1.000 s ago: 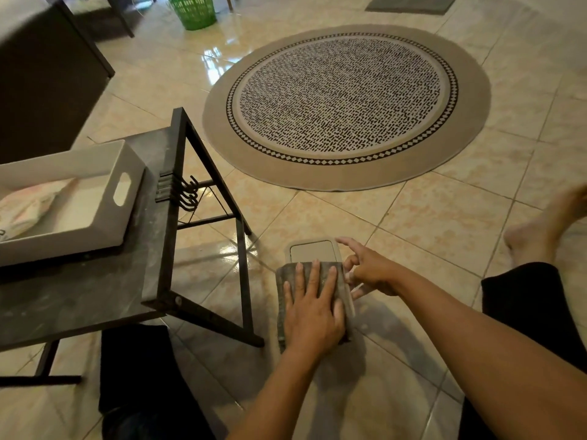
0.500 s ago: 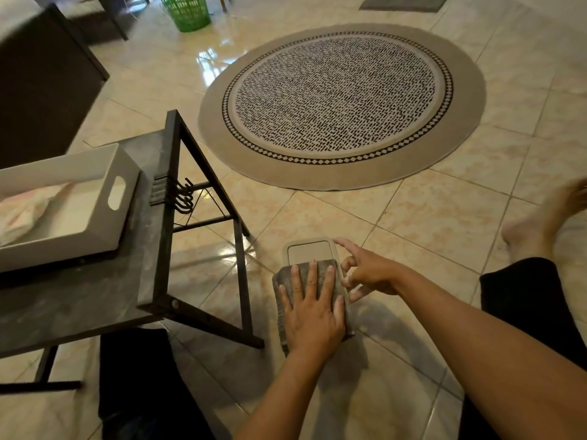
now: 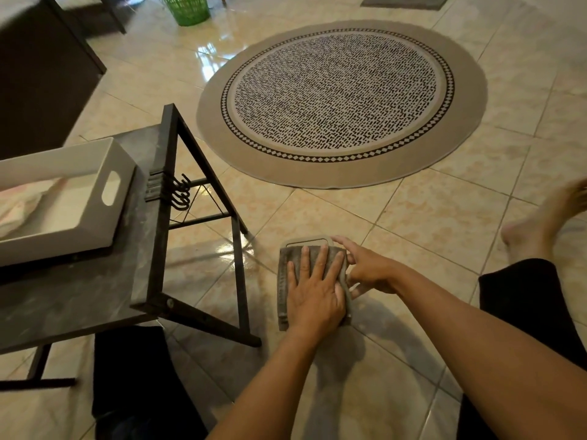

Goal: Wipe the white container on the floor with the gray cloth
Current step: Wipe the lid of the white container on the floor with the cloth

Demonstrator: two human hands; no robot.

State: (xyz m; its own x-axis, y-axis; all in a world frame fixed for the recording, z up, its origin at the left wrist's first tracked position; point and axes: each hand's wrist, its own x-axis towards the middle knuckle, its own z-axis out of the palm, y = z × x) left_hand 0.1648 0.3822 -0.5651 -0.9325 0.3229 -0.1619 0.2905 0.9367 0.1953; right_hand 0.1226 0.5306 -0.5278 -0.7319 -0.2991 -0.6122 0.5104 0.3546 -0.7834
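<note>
The white container (image 3: 306,241) lies flat on the tiled floor in front of me; only its far rim shows. A folded gray cloth (image 3: 283,281) covers the rest of it. My left hand (image 3: 314,290) presses flat on the cloth with its fingers spread, pointing away from me. My right hand (image 3: 370,269) rests against the container's right edge, with its fingertips on the far right corner and side.
A low dark table (image 3: 79,300) with black metal legs stands close on the left and carries a white tray (image 3: 120,160). A round patterned rug (image 3: 341,166) lies beyond. My bare foot (image 3: 540,227) is at the right. A green basket (image 3: 187,9) stands far back.
My left hand has slid the gray cloth forward over the container, so less of its top shows now. My right hand stays at the right edge.
</note>
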